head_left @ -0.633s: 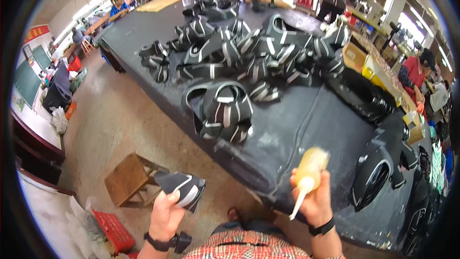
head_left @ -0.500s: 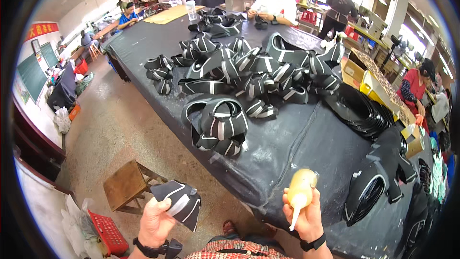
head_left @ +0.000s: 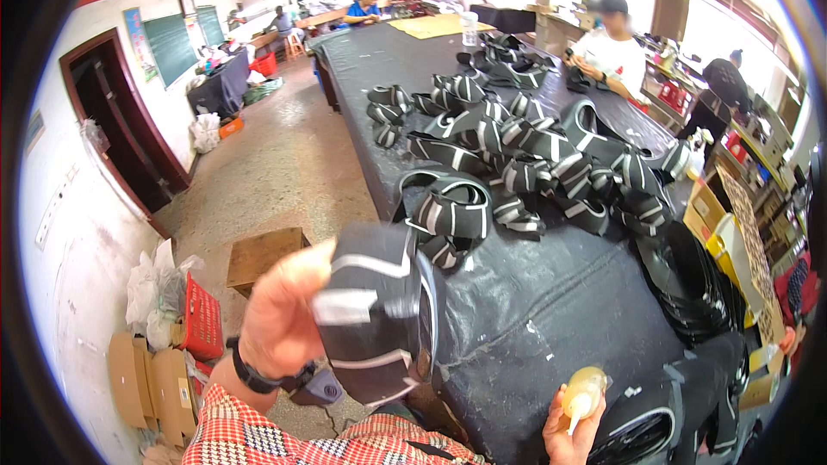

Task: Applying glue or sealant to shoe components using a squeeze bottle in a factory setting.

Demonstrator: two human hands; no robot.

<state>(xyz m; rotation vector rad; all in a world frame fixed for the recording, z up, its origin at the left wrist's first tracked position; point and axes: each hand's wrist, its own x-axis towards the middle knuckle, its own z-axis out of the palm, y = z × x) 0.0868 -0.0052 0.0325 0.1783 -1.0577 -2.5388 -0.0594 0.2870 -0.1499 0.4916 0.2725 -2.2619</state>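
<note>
My left hand (head_left: 277, 314) is raised near the table's near left corner, its fingers closed on a curved black fabric piece (head_left: 366, 336) with pale grey stripes and a whitish patch. The piece looks large and slightly blurred, and its far side is hidden. Lower down at the right, my right hand (head_left: 567, 441) is wrapped round a squeeze bottle (head_left: 587, 383) with yellowish contents and a white nozzle tilted down toward me. Beyond both hands, a heap of similar striped black pieces (head_left: 534, 142) covers the middle of the dark table (head_left: 517, 310).
A wooden stool (head_left: 263, 257) stands left of the table, with a red basket (head_left: 202, 317) and cardboard (head_left: 142, 383) near the wall. Stacked black pieces (head_left: 689, 284) and an open carton (head_left: 706, 207) line the right side. A person in white (head_left: 613, 56) works across the table.
My left hand has lifted the striped piece up and closer. My right hand, still round the bottle, sits lower and farther right in view. The whole view has swung left.
</note>
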